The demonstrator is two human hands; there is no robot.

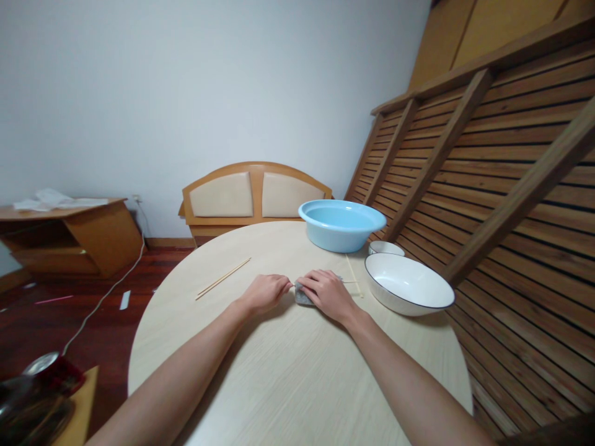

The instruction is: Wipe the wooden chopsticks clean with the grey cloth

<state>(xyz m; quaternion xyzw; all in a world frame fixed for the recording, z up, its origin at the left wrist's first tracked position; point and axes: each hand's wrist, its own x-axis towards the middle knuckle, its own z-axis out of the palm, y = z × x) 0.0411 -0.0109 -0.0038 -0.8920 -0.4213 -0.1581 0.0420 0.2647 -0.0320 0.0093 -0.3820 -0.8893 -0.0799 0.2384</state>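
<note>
My left hand (266, 292) is closed in a pinch on the thin end of a chopstick, just left of a grey cloth (304, 298). My right hand (329, 293) presses down and grips that cloth, its fingers bent over it. Beyond my right hand a thin pale chopstick (351, 282) sticks out; it looks like the same one, but the cloth and fingers hide its middle. Another chopstick (354, 274) lies slanted on the table there. To the left, a pair of chopsticks (223, 279) rests side by side.
On the round table (279, 384) a light-blue basin (341, 238) stands at the far right. Nearer are a small white bowl (387, 248) and a large dark-rimmed white bowl (404, 297). A slatted wooden frame (488, 167) leans along the right side.
</note>
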